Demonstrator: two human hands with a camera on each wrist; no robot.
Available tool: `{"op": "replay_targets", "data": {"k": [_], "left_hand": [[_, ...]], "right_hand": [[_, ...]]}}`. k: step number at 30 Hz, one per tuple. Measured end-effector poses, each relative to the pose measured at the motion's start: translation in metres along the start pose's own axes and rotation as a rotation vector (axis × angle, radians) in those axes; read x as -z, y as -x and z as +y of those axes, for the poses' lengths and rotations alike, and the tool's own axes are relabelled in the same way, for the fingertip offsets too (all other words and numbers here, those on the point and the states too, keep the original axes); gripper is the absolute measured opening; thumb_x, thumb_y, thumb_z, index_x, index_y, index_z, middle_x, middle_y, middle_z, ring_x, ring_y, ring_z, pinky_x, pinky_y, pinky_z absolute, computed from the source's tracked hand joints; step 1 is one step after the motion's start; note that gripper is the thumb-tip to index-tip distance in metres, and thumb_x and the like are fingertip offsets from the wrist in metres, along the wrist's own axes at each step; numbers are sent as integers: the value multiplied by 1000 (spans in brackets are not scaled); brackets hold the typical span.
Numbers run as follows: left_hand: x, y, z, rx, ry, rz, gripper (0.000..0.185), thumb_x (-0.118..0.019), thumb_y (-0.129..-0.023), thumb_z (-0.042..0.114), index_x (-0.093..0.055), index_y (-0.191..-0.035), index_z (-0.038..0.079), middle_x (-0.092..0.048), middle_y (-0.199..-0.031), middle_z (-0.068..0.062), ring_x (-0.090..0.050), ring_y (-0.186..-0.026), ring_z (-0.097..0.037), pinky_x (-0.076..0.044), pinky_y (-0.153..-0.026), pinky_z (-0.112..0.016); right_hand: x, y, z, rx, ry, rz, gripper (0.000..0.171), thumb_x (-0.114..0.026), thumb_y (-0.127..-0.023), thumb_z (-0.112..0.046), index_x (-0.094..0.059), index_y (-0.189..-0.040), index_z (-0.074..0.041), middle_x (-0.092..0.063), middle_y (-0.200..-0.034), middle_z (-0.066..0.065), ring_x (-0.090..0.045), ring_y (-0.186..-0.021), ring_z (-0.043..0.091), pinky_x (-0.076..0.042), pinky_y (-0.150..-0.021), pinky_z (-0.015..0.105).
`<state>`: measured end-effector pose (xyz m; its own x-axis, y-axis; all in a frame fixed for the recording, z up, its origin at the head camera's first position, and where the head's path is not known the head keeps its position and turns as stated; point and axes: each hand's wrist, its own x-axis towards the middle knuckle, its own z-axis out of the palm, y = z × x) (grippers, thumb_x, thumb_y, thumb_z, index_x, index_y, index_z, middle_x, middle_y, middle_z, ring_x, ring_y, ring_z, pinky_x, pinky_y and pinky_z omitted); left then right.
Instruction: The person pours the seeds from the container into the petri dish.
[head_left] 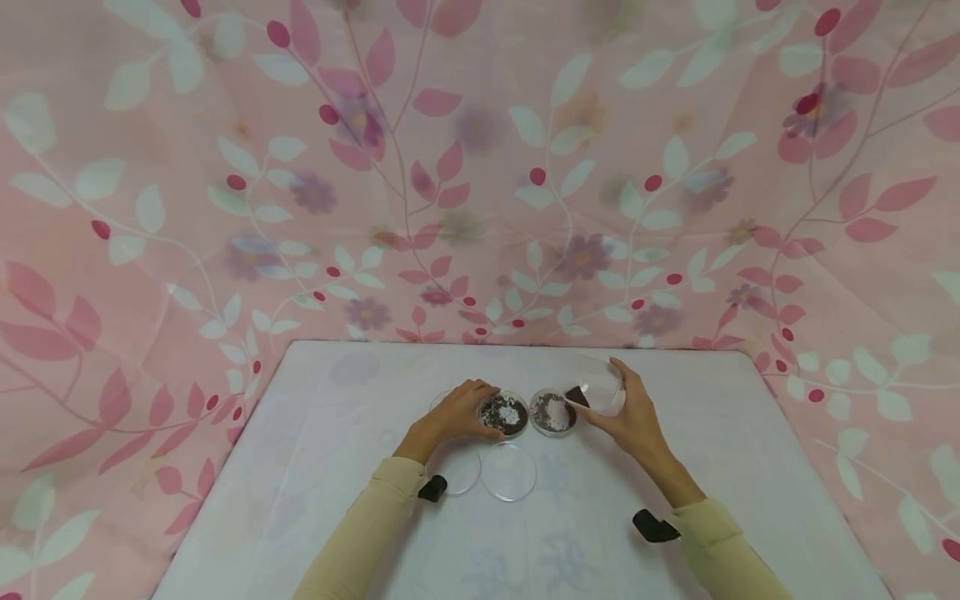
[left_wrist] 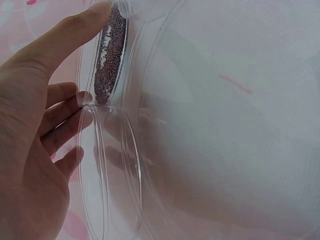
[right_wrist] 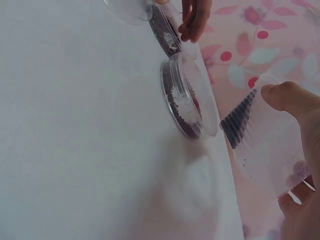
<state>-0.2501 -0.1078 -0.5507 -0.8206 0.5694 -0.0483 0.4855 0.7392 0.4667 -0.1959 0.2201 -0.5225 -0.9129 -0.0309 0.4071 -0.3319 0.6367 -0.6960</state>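
- My left hand (head_left: pixel 450 417) curls its fingers around the round clear dish of dark seeds with white powder (head_left: pixel 504 414) on the white table (head_left: pixel 750 433).
- My right hand (head_left: pixel 633 412) holds a tilted clear plastic cup with dark seeds (head_left: pixel 597 390), just beside the second seed dish (head_left: pixel 553 412).
- Two empty clear lids (head_left: pixel 508 472) lie near.

Left wrist view: dish (left_wrist: pixel 107 55) edge-on, contents mostly hidden; right wrist view: cup (right_wrist: pixel 265 145) base hidden by palm.
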Motion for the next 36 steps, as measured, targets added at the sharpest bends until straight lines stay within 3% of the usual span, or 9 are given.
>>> {"op": "replay_targets", "data": {"k": [8, 16, 25, 36], "left_hand": [[0, 0, 0, -8, -6, 12, 88, -81, -70, 59, -53, -140, 14, -56, -136, -3, -50, -128, -23, -41, -111, -45], [1, 1, 2, -20, -7, 25, 88, -81, -69, 59, -54, -139, 13, -57, -135, -5, -51, -127, -24, -42, -110, -46], [3, 1, 4, -2, 6, 6, 88, -81, -70, 60, -54, -140, 14, -56, -137, -4, -50, -129, -24, -41, -111, -46], [3, 2, 4, -5, -2, 6, 89, -81, -70, 60, -53, -141, 14, -56, -137, -4, -50, -129, -23, -41, -112, -44]], "right_hand": [[10, 14, 18, -173, -94, -41, 99, -88, -73, -23, -28, -150, -6, -39, -149, 22, -39, -137, 45, -37, -109, 60], [13, 29, 31, -330, -165, -72, 100, -85, -76, -28, -23, -153, -10, -35, -152, 22, -30, -144, 42, -30, -114, 60], [12, 37, 46, -355, -191, -78, 100, -84, -77, -27, -21, -153, -11, -34, -154, 21, -28, -145, 42, -30, -114, 59], [12, 41, 46, -360, -245, -71, 100, -84, -77, -20, -21, -154, -11, -35, -152, 23, -27, -146, 43, -28, -114, 62]]}}
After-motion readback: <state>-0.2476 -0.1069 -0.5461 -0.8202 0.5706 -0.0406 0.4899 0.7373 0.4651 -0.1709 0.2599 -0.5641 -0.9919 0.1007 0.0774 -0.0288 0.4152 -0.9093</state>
